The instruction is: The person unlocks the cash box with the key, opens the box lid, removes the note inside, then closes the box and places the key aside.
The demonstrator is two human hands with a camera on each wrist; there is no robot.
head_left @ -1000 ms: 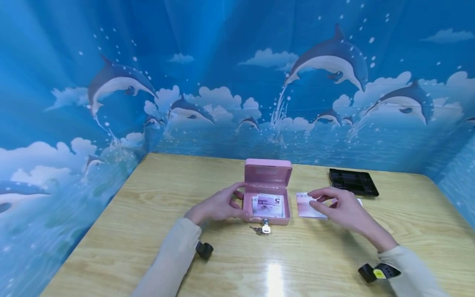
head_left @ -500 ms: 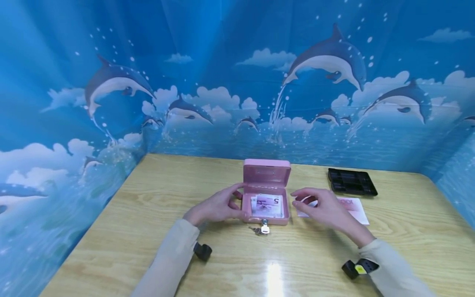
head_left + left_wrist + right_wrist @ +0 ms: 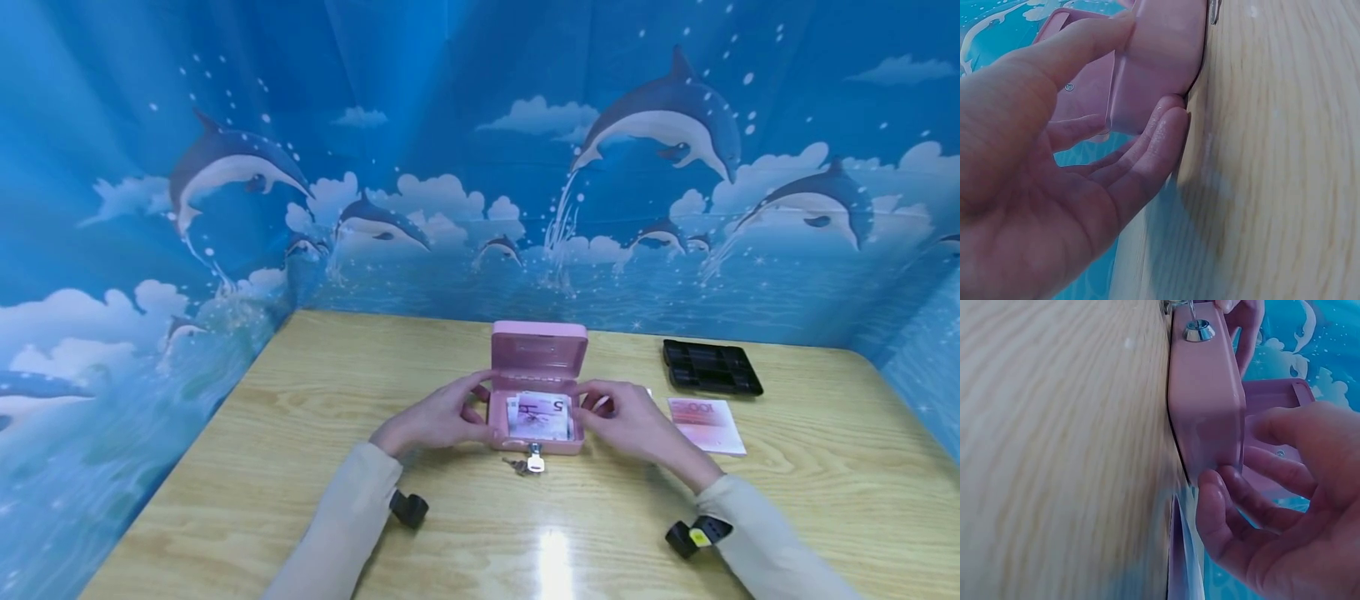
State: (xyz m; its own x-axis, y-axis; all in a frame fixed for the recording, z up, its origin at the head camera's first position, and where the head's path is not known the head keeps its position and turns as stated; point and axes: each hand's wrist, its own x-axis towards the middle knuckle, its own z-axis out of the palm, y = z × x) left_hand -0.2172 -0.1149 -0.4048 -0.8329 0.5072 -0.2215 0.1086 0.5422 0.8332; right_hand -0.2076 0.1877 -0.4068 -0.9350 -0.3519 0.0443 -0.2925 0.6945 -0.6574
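A pink metal cash box [image 3: 561, 447] stands on the table with its lid [image 3: 540, 354] raised. Purple-toned banknotes [image 3: 542, 415], the top one marked 5, lie inside it. A silver key [image 3: 536, 462] sits in the lock [image 3: 1199, 330] on its front wall, with more keys hanging beside it. My left hand [image 3: 442, 414] holds the box's left side, thumb at the rim and fingers low against the wall, as the left wrist view shows. My right hand [image 3: 628, 421] grips the right side, its thumb [image 3: 1279, 427] by the rim and fingertips on the outer wall.
Right of the box lies a reddish 100 banknote [image 3: 708, 425] on the wooden table [image 3: 420, 350]. Another note is mostly hidden behind the right hand. A black compartment tray [image 3: 712, 367] rests at the back right. A dolphin-printed cloth [image 3: 450, 200] hangs behind the table.
My right hand has moved left from over the banknotes to the box's right side, uncovering the 100 note. My left hand has stayed on the box.
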